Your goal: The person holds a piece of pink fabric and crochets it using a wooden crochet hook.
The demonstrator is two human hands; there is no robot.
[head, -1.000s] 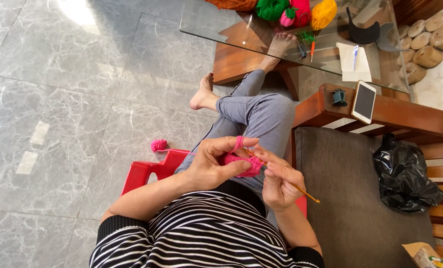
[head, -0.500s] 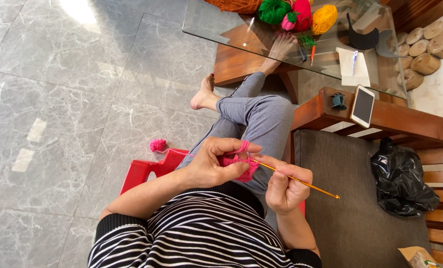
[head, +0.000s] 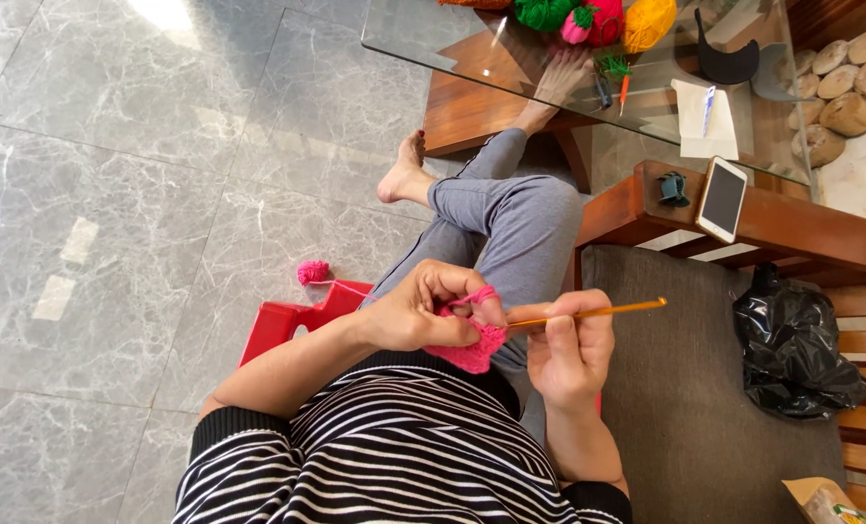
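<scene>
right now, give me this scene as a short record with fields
left hand: left hand pinches the pink crochet piece
right hand: right hand grips the orange crochet hook, tip at the pink piece
seat: red stool
floor: small pink yarn ball on grey marble
glass table: yarn balls
wooden armrest: phone
cushion: black bag

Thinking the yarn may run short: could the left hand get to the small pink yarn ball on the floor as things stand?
Probably yes. The pink yarn ball lies on bare floor by the red stool, on the left hand's side with nothing between, but that hand's grip is on the pink crochet piece.
</scene>
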